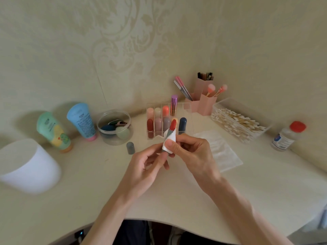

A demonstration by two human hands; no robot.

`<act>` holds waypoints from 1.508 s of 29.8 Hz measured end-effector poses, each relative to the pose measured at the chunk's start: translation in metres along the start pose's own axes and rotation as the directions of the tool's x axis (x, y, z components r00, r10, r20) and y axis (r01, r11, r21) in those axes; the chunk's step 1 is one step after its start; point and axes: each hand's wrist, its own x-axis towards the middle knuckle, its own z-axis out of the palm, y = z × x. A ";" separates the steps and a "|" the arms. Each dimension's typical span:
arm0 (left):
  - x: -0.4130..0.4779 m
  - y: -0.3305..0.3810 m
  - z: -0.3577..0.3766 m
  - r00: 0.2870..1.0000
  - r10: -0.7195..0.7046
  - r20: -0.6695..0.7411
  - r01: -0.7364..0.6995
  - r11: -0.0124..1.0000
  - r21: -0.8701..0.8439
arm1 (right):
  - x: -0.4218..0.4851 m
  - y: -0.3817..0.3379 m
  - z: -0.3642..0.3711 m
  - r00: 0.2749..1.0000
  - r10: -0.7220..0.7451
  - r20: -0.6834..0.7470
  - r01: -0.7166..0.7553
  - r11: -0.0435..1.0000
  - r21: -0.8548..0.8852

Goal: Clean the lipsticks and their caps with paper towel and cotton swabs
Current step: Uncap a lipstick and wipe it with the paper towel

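Both hands are up over the near middle of the table (88, 183). From my seat the left hand (146, 167) has its fingers curled round the lower end of an open lipstick (173, 125), holding it tilted with the red tip pointing away from the body. The right hand (192, 152) pinches a small white scrap of paper towel (166, 146) against the grey barrel just below the red part, thumb pressed on top of the scrap. Just left of the hands a grey cap (130, 148) stands alone on the table, and to the right lies a flat sheet of paper towel (221, 149). Behind the hands is a clear rack (187, 106) holding capped lipsticks (150, 128) in rows, with a purple tube (174, 105) standing at its back. Left of the rack I see a clear jar (106, 121) of sponges, a blue tube (82, 121), a green tube (53, 131) and a white tub (28, 167). To the right sit a clear box of cotton swabs (237, 121) and a bottle with a red lid (286, 137). Pink brush holders (205, 105) stand farthest back, against the wall.
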 end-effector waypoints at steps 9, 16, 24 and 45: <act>0.000 -0.001 0.002 0.990 0.009 -0.143 -0.015 0.999 -0.046 | 0.000 0.001 0.005 1.000 0.002 -0.024 -0.003 0.999 -0.050; 0.000 -0.002 0.005 0.982 0.153 -0.112 -0.125 0.967 0.224 | 0.000 0.001 0.001 0.999 0.018 -0.044 -0.020 0.999 -0.039; -0.002 0.001 0.002 0.982 0.025 -0.189 -0.012 0.998 0.069 | 0.000 0.002 0.004 1.000 0.013 -0.025 -0.014 1.000 -0.026; 0.000 0.003 0.002 0.999 0.001 -0.050 0.000 1.000 0.015 | 0.000 0.003 0.002 0.999 0.047 -0.001 -0.047 0.999 -0.017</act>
